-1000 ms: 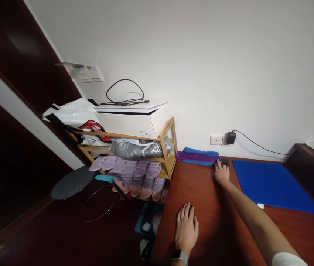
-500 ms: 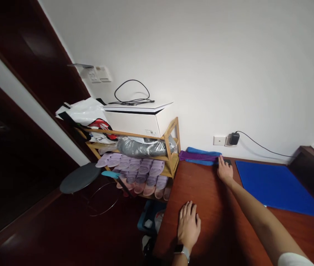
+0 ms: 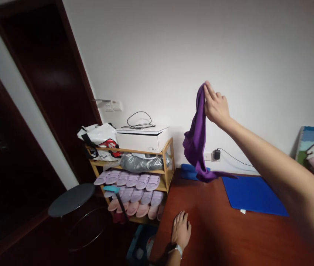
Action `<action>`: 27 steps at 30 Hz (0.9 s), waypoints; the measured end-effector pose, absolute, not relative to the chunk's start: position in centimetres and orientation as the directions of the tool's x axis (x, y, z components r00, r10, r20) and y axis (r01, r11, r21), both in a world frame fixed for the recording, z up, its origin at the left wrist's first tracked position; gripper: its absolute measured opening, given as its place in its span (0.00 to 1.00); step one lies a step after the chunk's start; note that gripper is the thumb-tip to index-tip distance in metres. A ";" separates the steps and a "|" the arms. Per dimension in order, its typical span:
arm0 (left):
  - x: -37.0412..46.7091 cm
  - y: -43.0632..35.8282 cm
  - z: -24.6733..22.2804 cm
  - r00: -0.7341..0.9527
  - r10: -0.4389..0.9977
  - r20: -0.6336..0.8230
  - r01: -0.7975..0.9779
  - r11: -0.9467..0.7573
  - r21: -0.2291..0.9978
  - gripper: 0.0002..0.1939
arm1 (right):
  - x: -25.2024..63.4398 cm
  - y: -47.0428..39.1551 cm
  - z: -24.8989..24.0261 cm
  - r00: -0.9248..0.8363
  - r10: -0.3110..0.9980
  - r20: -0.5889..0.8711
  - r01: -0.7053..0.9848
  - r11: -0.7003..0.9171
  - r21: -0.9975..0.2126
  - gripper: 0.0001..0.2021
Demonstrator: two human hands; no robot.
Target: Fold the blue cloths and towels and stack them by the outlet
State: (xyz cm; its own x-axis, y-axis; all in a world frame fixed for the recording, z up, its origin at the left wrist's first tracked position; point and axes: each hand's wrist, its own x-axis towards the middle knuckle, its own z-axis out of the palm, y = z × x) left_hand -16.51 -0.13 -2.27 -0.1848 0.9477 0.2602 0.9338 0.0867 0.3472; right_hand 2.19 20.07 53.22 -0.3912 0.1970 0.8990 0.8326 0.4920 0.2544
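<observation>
A purple cloth (image 3: pixel 197 138) hangs from the fingertips of my right hand (image 3: pixel 216 105), raised well above the table in front of the wall. The cloth droops in loose folds, its lower end trailing to the right, just over the tabletop. Behind it a folded blue cloth (image 3: pixel 188 172) lies at the table's back edge, partly covered from view. My left hand (image 3: pixel 181 231), with a watch on the wrist, rests flat on the reddish-brown table (image 3: pixel 212 218) near its left edge, fingers stretched out and holding nothing.
A blue mat (image 3: pixel 252 195) lies on the table's right part. Left of the table stands a wooden rack (image 3: pixel 168 162) with several slippers (image 3: pixel 143 181) and a white box (image 3: pixel 139 141) on top. A round stool (image 3: pixel 72 199) stands further left. A black charger (image 3: pixel 217 154) is plugged into the wall.
My right hand has lifted the purple cloth off the blue one, up from the table's back edge, and it has unfolded. My left hand stays flat on the table. The camera view has tilted up.
</observation>
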 end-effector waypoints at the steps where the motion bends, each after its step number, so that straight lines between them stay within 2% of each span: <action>1: -16.6 -0.2 -2.0 -0.196 0.946 0.259 0.926 0.091 0.366 0.27 | 3.2 18.3 55.1 -0.399 0.164 0.902 0.829 0.485 0.278 0.36; 3: -16.3 -0.4 -1.1 -0.216 0.946 0.241 0.892 0.091 0.443 0.27 | 5.0 15.0 57.7 -0.413 0.131 0.901 0.830 0.462 0.313 0.35; 5: -14.9 -0.8 0.6 -0.194 0.959 0.204 0.810 0.039 0.585 0.29 | 6.4 12.2 59.0 -0.431 0.122 0.894 0.828 0.448 0.338 0.34; 8: -10.5 -2.0 3.9 -0.081 0.978 0.194 0.562 -0.116 0.819 0.40 | 7.5 9.0 59.3 -0.472 0.111 0.874 0.805 0.458 0.376 0.34; 10: -6.8 -3.0 6.2 -0.039 0.976 0.215 0.358 -0.187 0.915 0.37 | 7.9 7.6 59.2 -0.496 0.103 0.862 0.788 0.471 0.397 0.33; 13: -3.2 -4.2 9.1 -0.081 0.972 0.222 0.121 -0.211 0.970 0.26 | 8.8 6.5 59.3 -0.521 0.088 0.849 0.771 0.477 0.423 0.33; 18: -6.5 -6.0 11.7 -0.210 0.958 0.197 -0.042 -0.211 0.977 0.25 | 13.0 4.9 60.6 -0.503 0.072 0.861 0.802 0.411 0.434 0.30; 22: -13.6 -7.3 13.4 -0.436 0.888 0.146 -0.092 -0.205 0.974 0.28 | 18.2 3.9 60.3 -0.345 0.118 0.931 0.894 0.344 0.288 0.37; 25: -18.1 -8.0 15.5 -0.622 0.767 0.157 -0.051 -0.239 0.970 0.29 | 23.1 5.0 57.9 -0.165 0.138 0.976 0.930 0.352 0.108 0.33; 27: -20.1 -8.4 17.4 -0.689 0.686 0.233 0.022 -0.302 0.953 0.28 | 26.2 6.4 54.8 -0.058 0.190 0.980 0.937 0.350 -0.013 0.32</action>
State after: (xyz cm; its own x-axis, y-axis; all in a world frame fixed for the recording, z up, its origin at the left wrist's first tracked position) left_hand -20.06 -8.36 17.38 -0.6892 0.6860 0.2333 0.0224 -0.3017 0.9531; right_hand 26.17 6.42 54.82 -0.0577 0.1898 0.9801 0.9366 0.3501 -0.0127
